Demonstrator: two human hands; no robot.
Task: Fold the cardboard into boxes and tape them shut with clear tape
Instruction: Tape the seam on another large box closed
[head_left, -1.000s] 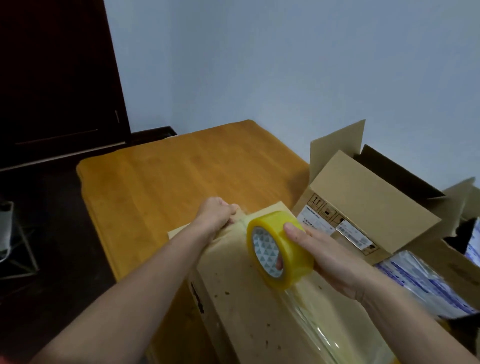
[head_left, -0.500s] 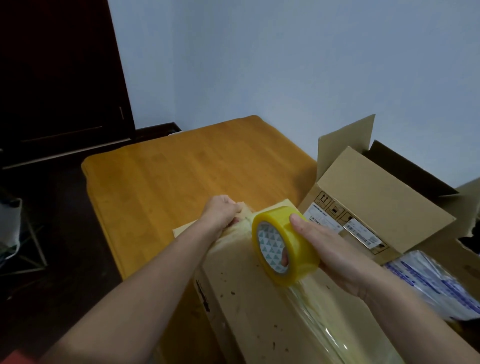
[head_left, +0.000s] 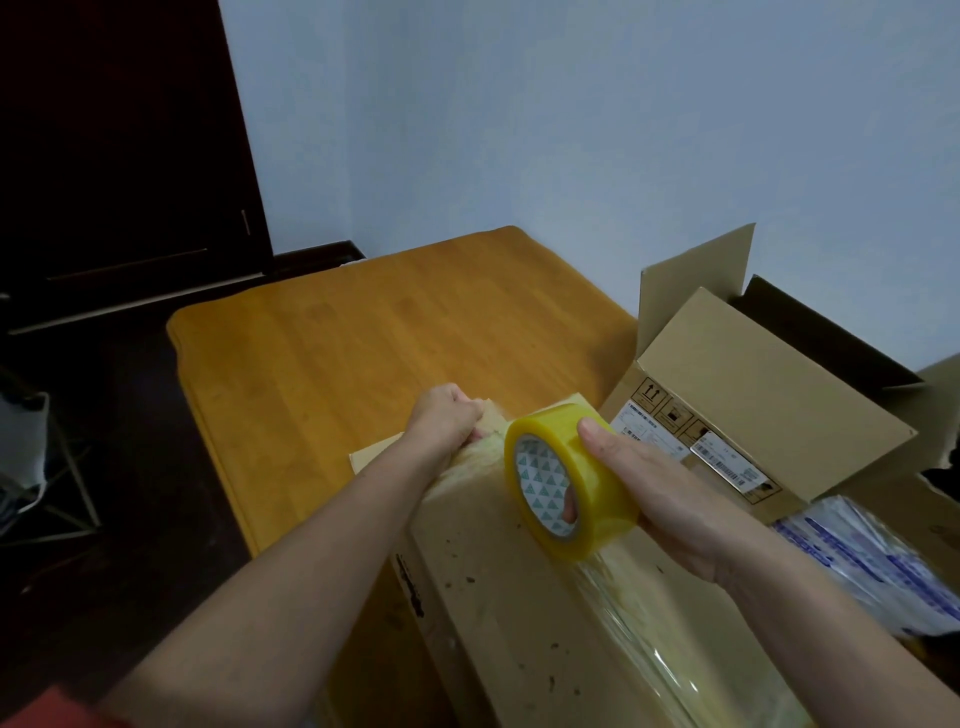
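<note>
Tape roll (head_left: 571, 441) hovers over the far end of a cardboard box (head_left: 493, 597) on the table (head_left: 363, 338), right hand (head_left: 660, 488) curled round it, left hand (head_left: 447, 415) clenched on the box's edge. Any slack could wrinkle the clear strip (head_left: 649, 649).

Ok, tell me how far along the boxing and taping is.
Done: the near box is folded, a strip of clear tape running along its top. In hand: the right hand holds the tape roll, the left hand grips the box's far end. Left: the strip is uncut, and the other box has open flaps.
</note>
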